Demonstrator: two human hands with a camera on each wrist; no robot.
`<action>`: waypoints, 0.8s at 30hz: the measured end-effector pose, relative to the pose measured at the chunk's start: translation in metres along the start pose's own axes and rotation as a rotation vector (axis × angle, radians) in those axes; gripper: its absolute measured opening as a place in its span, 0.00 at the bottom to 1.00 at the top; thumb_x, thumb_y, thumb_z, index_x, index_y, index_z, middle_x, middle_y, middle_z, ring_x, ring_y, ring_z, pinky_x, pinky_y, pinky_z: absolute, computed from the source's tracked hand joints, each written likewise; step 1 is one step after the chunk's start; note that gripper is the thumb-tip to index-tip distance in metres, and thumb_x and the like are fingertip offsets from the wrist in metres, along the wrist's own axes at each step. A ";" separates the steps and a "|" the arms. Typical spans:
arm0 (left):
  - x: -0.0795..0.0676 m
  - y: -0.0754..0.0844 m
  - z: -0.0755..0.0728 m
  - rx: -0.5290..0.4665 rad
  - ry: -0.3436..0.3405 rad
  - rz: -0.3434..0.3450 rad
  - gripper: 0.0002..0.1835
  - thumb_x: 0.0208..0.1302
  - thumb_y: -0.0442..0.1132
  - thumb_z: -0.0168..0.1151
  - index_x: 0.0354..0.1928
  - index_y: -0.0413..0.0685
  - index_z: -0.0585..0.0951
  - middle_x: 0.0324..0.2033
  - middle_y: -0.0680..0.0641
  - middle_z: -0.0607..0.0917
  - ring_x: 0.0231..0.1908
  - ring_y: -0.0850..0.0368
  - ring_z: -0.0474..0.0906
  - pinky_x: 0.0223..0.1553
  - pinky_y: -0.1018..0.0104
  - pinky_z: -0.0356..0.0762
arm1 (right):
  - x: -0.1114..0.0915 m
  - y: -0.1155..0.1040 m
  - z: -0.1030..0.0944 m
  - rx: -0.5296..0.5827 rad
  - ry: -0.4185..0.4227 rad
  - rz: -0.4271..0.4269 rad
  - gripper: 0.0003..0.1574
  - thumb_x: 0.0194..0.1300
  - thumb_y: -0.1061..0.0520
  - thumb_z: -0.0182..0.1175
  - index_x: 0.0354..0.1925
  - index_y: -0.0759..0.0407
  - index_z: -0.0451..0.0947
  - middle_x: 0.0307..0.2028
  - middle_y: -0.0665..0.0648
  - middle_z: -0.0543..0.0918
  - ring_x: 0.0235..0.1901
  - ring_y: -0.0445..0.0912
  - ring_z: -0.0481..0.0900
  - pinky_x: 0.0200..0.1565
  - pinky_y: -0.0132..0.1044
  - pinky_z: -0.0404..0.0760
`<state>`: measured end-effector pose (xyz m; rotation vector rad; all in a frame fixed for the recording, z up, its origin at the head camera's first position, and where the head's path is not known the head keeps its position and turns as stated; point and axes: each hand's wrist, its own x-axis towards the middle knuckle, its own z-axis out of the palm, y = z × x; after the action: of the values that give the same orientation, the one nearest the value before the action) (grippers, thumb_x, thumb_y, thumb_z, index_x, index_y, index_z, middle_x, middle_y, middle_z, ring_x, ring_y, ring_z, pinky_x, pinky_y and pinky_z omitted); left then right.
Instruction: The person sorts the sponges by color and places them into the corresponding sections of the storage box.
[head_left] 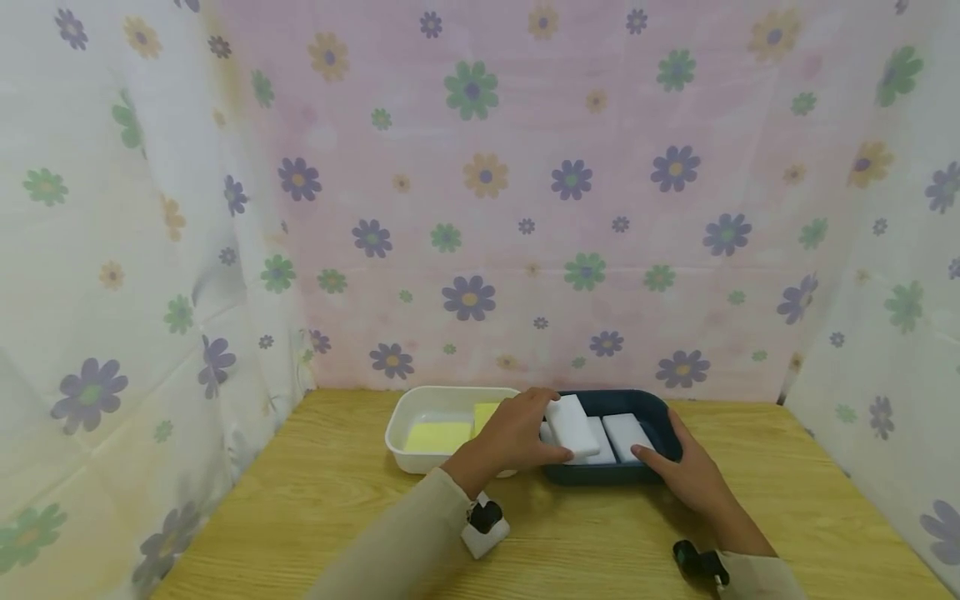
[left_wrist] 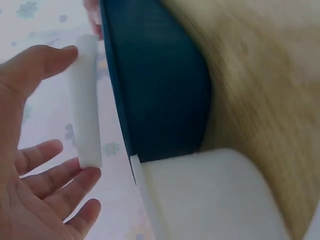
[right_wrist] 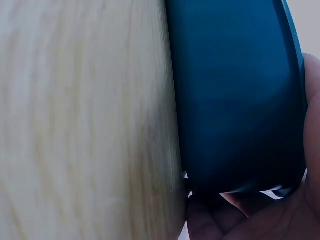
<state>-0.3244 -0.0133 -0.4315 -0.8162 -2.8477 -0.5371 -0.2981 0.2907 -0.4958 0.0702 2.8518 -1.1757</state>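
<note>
My left hand (head_left: 513, 433) pinches a white rectangular block (head_left: 573, 425) between thumb and fingertips, tilted above the left part of a dark blue tray (head_left: 615, 477). In the left wrist view the block (left_wrist: 85, 110) shows edge-on, thumb at one end and fingertips at the other. More white blocks (head_left: 628, 437) lie side by side inside the tray, partly hidden by the held one. At the tray's right end, my right hand (head_left: 693, 471) grips the rim, its thumb over the front edge. The right wrist view shows fingers around the tray's end wall (right_wrist: 235, 100).
A white container (head_left: 408, 462) stands just left of the tray, holding yellow rectangular pieces (head_left: 438, 437). My left forearm crosses in front of it. Both sit on a wood-grain table (head_left: 585, 542) near a flowered curtain (head_left: 540, 250) behind.
</note>
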 end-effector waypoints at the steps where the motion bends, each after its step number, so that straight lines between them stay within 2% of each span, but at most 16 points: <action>1: 0.003 0.000 -0.001 0.012 -0.009 0.006 0.48 0.55 0.66 0.75 0.73 0.55 0.69 0.65 0.52 0.77 0.52 0.56 0.78 0.48 0.63 0.81 | 0.000 0.000 0.000 0.000 -0.001 0.000 0.73 0.66 0.20 0.56 0.83 0.47 0.22 0.81 0.74 0.41 0.76 0.77 0.45 0.69 0.77 0.55; 5: 0.012 0.002 -0.004 0.072 -0.049 0.018 0.48 0.56 0.66 0.74 0.74 0.54 0.68 0.65 0.50 0.78 0.48 0.58 0.78 0.46 0.66 0.80 | 0.000 -0.002 -0.001 0.001 -0.001 -0.003 0.73 0.67 0.21 0.56 0.83 0.47 0.22 0.81 0.74 0.40 0.77 0.77 0.44 0.69 0.77 0.54; 13: 0.021 0.007 -0.005 0.179 -0.188 -0.016 0.46 0.60 0.65 0.70 0.75 0.53 0.66 0.61 0.51 0.79 0.45 0.58 0.77 0.48 0.61 0.79 | -0.001 0.000 -0.001 0.004 -0.003 -0.003 0.74 0.66 0.20 0.56 0.83 0.47 0.22 0.81 0.73 0.40 0.77 0.76 0.44 0.70 0.76 0.54; 17: 0.024 0.007 -0.005 0.196 -0.224 -0.022 0.47 0.60 0.66 0.68 0.76 0.53 0.65 0.65 0.51 0.79 0.51 0.57 0.78 0.59 0.56 0.76 | -0.002 0.000 0.000 0.009 -0.001 -0.012 0.73 0.67 0.21 0.56 0.83 0.46 0.21 0.81 0.73 0.40 0.77 0.76 0.44 0.69 0.77 0.54; 20: 0.026 0.006 -0.003 0.209 -0.231 -0.028 0.48 0.60 0.68 0.67 0.77 0.54 0.65 0.68 0.52 0.78 0.58 0.55 0.78 0.68 0.50 0.71 | -0.003 -0.001 0.000 0.015 -0.003 -0.019 0.72 0.67 0.21 0.56 0.83 0.46 0.21 0.81 0.73 0.40 0.77 0.76 0.44 0.69 0.77 0.55; 24: 0.028 0.003 -0.001 0.210 -0.237 -0.040 0.49 0.60 0.67 0.68 0.77 0.54 0.65 0.70 0.52 0.77 0.65 0.53 0.76 0.73 0.45 0.64 | -0.004 -0.001 -0.001 0.020 -0.001 -0.022 0.72 0.67 0.21 0.56 0.83 0.46 0.22 0.81 0.73 0.40 0.77 0.76 0.44 0.69 0.77 0.55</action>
<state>-0.3462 0.0023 -0.4232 -0.8363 -3.0706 -0.1485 -0.2945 0.2904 -0.4941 0.0396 2.8476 -1.2084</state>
